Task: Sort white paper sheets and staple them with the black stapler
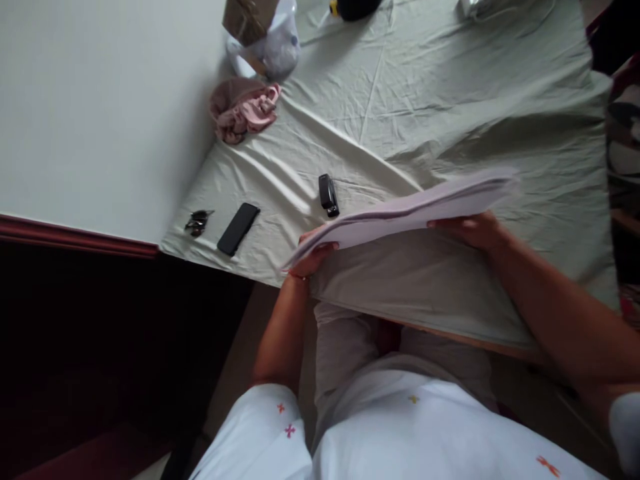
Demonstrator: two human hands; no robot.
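A stack of white paper sheets (400, 217) is held up on edge above the near side of the table, its sheets slightly bowed and fanned along the top. At the stack's left end my left hand (315, 259) grips it, thumb on the near face and fingers behind. My right hand (467, 229) holds the lower right part, with the thumb along the near face; its other fingers are mostly hidden by the paper. Just beyond the left part of the stack lies a black stapler (328, 195), touched by neither hand.
A pale green cloth (425, 87) covers the table. To the left lie a black phone (239, 229) and a bunch of keys (199, 222). Farther back are a crumpled pink cloth (245, 110), a clear plastic bag (283, 47) and a brown box (249, 19). A white wall (100, 100) borders the left.
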